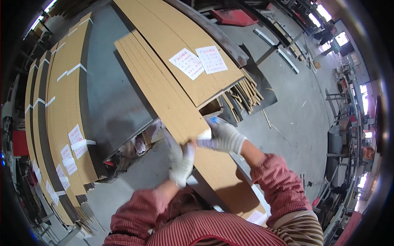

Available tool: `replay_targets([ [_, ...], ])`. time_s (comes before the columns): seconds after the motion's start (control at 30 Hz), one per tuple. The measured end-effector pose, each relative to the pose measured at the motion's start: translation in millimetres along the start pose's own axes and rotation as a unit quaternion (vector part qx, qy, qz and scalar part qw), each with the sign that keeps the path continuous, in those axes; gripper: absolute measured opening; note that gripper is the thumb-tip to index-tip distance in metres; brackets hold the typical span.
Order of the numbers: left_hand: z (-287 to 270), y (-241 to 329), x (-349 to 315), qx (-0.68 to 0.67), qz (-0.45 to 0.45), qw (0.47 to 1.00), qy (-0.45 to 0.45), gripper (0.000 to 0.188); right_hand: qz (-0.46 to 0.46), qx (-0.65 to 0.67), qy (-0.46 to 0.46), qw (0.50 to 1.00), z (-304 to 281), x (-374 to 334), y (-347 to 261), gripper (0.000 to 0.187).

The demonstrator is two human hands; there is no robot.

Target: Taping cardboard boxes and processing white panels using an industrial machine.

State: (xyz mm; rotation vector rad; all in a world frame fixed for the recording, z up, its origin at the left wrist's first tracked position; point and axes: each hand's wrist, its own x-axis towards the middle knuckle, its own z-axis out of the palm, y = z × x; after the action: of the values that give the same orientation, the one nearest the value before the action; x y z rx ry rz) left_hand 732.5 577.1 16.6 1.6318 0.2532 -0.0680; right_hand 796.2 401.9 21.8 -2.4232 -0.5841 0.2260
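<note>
A long stack of narrow brown boards [164, 88] lies slantwise in front of me, its near end between my hands. My left hand [180, 162], in a whitish glove, is closed around the left edge of that end, with the thumb near the top face. At the right corner, my right hand [225, 137], also gloved, has its fingers closed on the end. Something white shows by its fingers; I cannot tell whether it is a strap or glove. Beyond the stack lies a wider brown board pile [168, 30] with two white printed labels [211, 59].
Several strapped brown board bundles [61, 90] lie at the left, on a grey table [108, 88]. Below my hands is another brown board piece [221, 176]. Thin offcut strips [246, 92] jut out under the far pile. A red tray-like thing [234, 17] lies farther off.
</note>
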Motion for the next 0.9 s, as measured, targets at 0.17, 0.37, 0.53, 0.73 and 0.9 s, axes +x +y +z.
replay_targets([
  [0.17, -6.8, -19.1, -76.3, -0.063, 0.055, 0.967, -0.242, 0.092, 0.204, 0.057, -0.368, 0.905, -58.6, -8.3, 1.8, 0.074],
  [0.37, 6.2, -35.5, -2.6, -0.134, -0.067, 0.989, -0.012, 0.069, 0.192, 0.054, -0.144, 0.969, -28.5, 3.2, -31.9, 0.083],
  [0.53, -26.1, 39.4, 8.3, -0.17, -0.029, 0.984, 0.039, 0.038, 0.07, 0.45, -0.05, 0.889, -81.4, -0.4, -33.4, 0.066],
  [0.73, -81.7, 111.8, 17.9, -0.151, 0.017, 0.988, -0.022, 0.009, -0.154, 0.363, -0.219, 0.893, -137.5, 54.3, -95.3, 0.067],
  [0.9, -56.5, -33.7, 32.9, -0.07, -0.045, 0.993, -0.079, 0.025, 0.155, 0.221, -0.261, 0.927, -44.3, 52.5, 65.9, 0.037],
])
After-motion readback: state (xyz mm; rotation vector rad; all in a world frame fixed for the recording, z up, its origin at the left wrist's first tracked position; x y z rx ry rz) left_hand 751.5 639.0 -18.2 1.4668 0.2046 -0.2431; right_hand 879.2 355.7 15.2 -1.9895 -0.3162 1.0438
